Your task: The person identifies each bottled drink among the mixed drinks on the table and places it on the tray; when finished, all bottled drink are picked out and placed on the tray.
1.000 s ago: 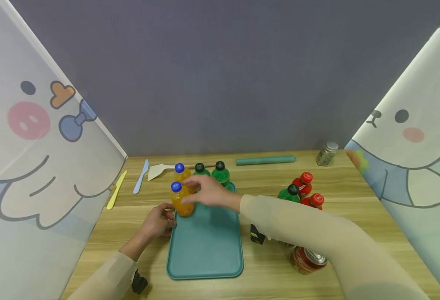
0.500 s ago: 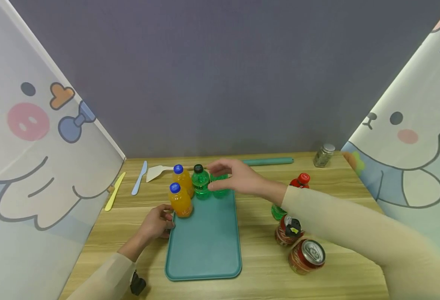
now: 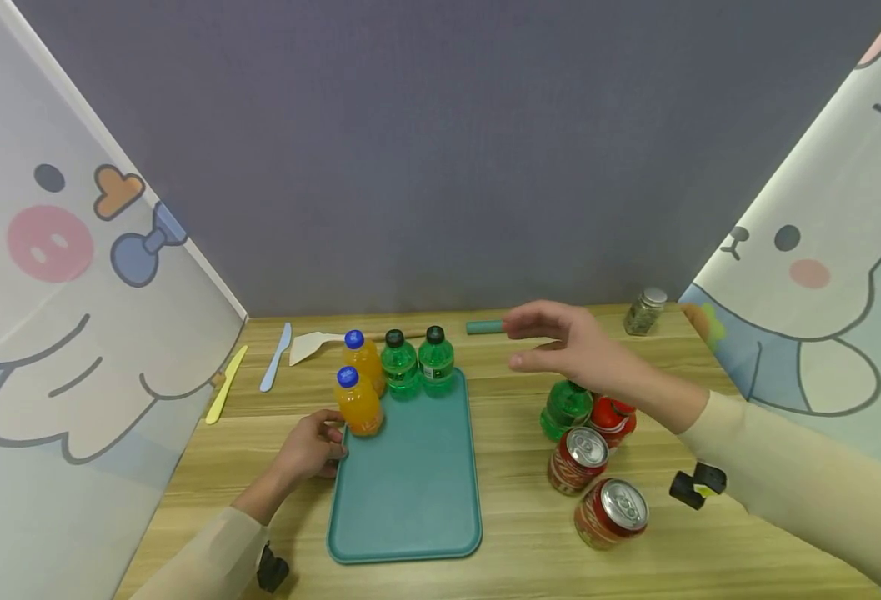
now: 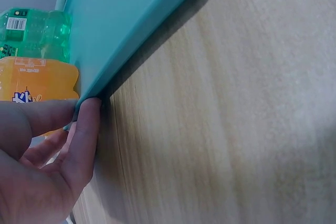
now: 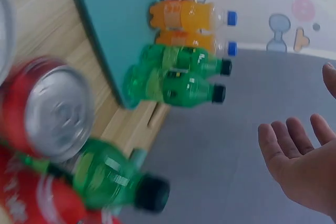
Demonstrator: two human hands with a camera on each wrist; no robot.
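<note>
My left hand point(image 3: 312, 448) pinches the left rim of the teal tray point(image 3: 410, 492) between thumb and fingers, as the left wrist view shows at the tray rim point(image 4: 113, 64). Two orange soda bottles point(image 3: 360, 404) with blue caps stand upright at the tray's far left. Beside them, along the far edge, are two green soda bottles point(image 3: 437, 360) with black caps. My right hand point(image 3: 571, 346) is in the air right of the tray, fingers spread and holding nothing. Below it stand a third green bottle point(image 3: 566, 408), a partly hidden red-capped bottle point(image 3: 614, 419) and two red soda cans point(image 3: 611, 515).
Along the back lie a white spatula point(image 3: 311, 346) and a teal stick point(image 3: 483, 327), partly covered by my right hand. A glass jar point(image 3: 645, 312) stands at the back right. Blue point(image 3: 277, 358) and yellow knives point(image 3: 226, 386) lie at left. Walls enclose three sides.
My right hand has let go of the front orange bottle on the tray and moved right, past the green bottles, to above the right-hand drinks. The left hand stays at the tray's rim.
</note>
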